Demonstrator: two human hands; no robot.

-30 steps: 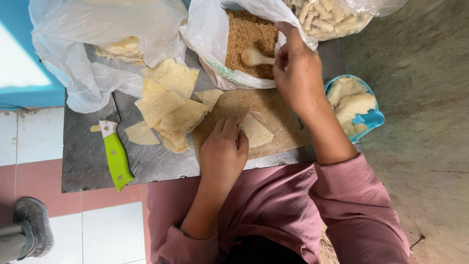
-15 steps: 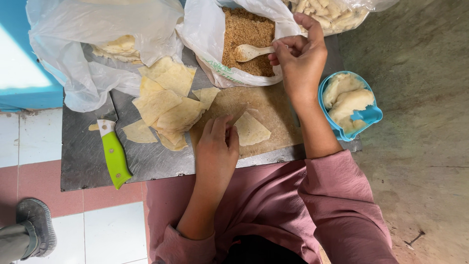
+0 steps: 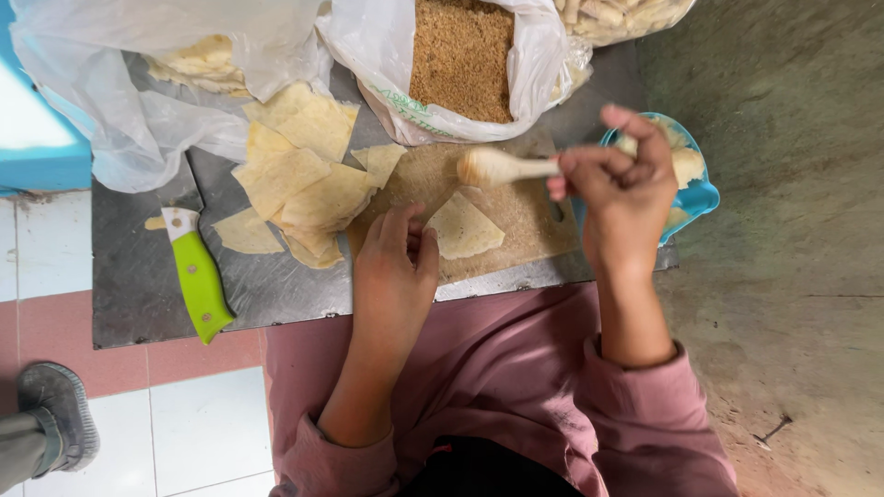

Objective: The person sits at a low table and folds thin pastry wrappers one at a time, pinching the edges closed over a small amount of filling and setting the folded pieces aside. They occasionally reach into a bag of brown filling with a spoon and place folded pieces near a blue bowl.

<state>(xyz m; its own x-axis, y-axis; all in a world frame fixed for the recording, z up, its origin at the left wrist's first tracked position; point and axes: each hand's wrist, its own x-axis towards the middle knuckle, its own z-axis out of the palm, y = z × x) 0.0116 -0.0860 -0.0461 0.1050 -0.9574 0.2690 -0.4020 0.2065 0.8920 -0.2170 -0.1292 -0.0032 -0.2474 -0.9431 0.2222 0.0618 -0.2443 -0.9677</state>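
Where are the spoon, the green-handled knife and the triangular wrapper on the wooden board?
spoon (image 3: 497, 167), head view, on its rounded bowl end.
green-handled knife (image 3: 201, 285), head view, on the middle of its green handle.
triangular wrapper (image 3: 465, 230), head view, on the middle of the pale sheet.

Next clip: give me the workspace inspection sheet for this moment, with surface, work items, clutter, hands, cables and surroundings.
Surface: dark metal sheet on the floor, with a brown board on it.
Work items: triangular dough piece on the board; wooden spoon, its bowl heaped with filling; open bag of brown crumbs.
Clutter: pile of dough triangles; green-handled knife; blue bowl of folded pieces; clear plastic bag.
Hands: left hand rests by the dough piece; right hand holds the spoon above the board.
Cables: nothing seen.
Surroundings: tiled floor, concrete floor, another person's shoe.
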